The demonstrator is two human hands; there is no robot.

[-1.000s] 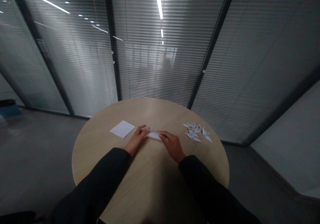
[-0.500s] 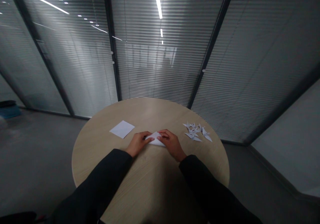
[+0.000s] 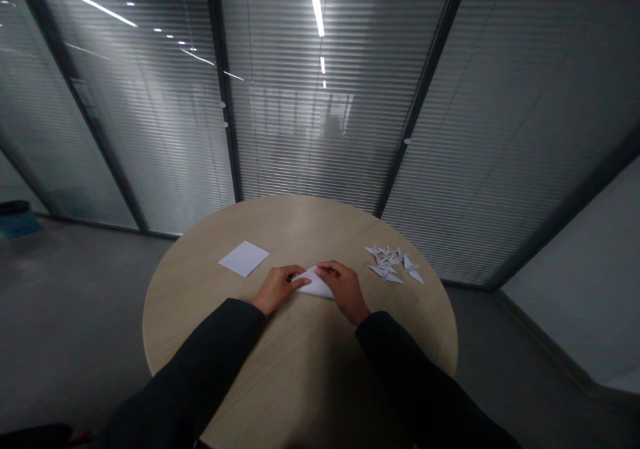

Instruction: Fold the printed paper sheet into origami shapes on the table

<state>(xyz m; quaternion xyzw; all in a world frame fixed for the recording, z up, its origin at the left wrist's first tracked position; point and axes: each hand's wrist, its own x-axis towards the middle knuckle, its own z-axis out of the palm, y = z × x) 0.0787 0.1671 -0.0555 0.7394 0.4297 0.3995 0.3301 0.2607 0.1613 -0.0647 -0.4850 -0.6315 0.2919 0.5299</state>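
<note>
A folded sheet of white paper [image 3: 316,285] lies on the round wooden table [image 3: 295,219] between my hands. My left hand [image 3: 278,287] grips its left end, thumb on top and fingers curled behind. At the paper's top right, my right hand [image 3: 346,289] pinches the upper edge between thumb and fingers. Parts of the paper are covered by both hands. To the left rests a flat, square sheet of white paper [image 3: 244,259]. Several white origami cranes [image 3: 386,261] sit in a loose heap to the right, apart from my right hand.
Glass partitions with horizontal blinds [image 3: 310,162] stand close behind the table's far edge. A blue bin with a dark rim [image 3: 18,222] is on the floor at the far left. A pale wall [image 3: 580,289] rises at the right.
My right thumb has moved up to the paper's top edge. The pointed top of the folded paper now looks lower, and more of its right side shows. My left hand has stayed put.
</note>
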